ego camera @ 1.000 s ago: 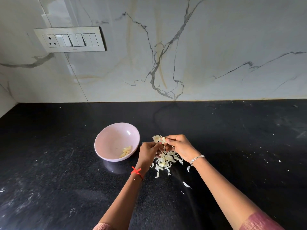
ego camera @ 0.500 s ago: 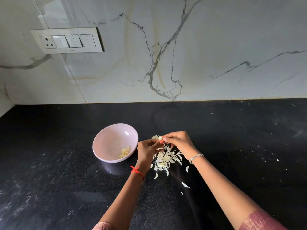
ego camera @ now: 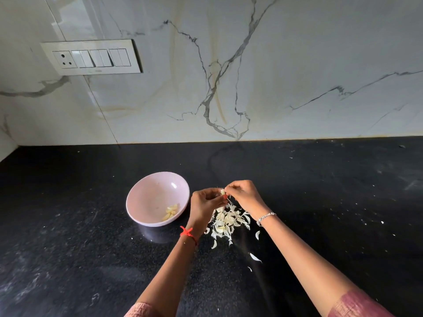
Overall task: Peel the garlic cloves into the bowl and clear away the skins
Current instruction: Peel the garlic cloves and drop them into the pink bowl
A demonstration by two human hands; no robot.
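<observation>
Both hands meet above the counter (ego camera: 68,225), fingers curled. The left hand (ego camera: 206,203) and right hand (ego camera: 242,195) pinch one small pale clove (ego camera: 222,192) between their fingertips; how much skin it wears is too small to tell. Right under them lies a heap of thin, curled white skins (ego camera: 225,221), a few strays nearer the person. Just left stands the pale pink bowl (ego camera: 151,193), with several yellowish peeled cloves (ego camera: 171,212) inside at its near side.
</observation>
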